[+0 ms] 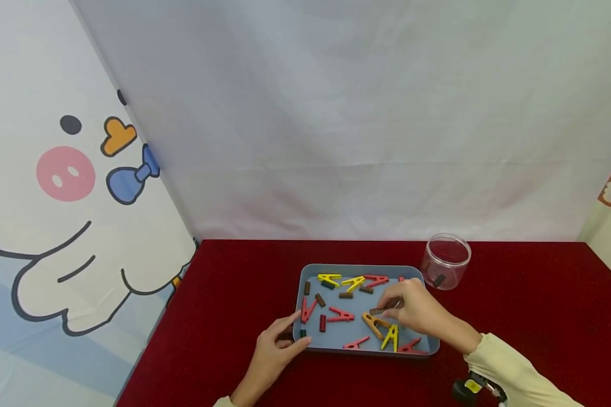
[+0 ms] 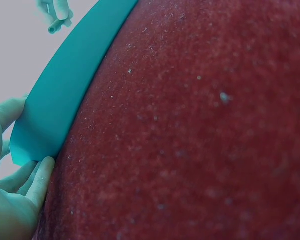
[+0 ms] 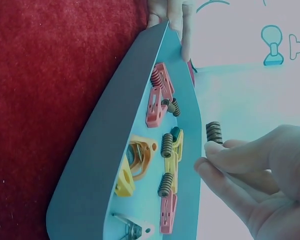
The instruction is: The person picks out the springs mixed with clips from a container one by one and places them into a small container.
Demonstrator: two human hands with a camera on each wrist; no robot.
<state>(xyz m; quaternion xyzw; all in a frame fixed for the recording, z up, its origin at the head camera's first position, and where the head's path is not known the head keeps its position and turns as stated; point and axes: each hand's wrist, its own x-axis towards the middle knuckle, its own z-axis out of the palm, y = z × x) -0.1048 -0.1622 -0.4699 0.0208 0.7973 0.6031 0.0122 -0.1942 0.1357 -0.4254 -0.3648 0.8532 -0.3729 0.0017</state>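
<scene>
A blue-grey tray [image 1: 361, 268] lies on the dark red tabletop and holds several plastic spring clips and loose coil springs. My left hand [image 1: 272, 350] grips the tray's near left corner, its thumb and fingers on either side of the wall. Over the right half of the tray, my right hand [image 1: 412, 308] pinches a brown coil spring [image 3: 214, 131] between thumb and fingertips. Just below that hand are an orange clip [image 1: 371, 325] and a yellow clip [image 1: 390, 338]. A red clip [image 1: 340, 315] and a red spring [image 1: 323, 323] lie farther left in the tray.
A clear round jar [image 1: 446, 263] with a small dark piece inside stands at the tray's far right corner. A white cloth [image 1: 361, 141] hangs behind the table, and a cartoon-printed cloth [image 1: 71, 254] is on the left.
</scene>
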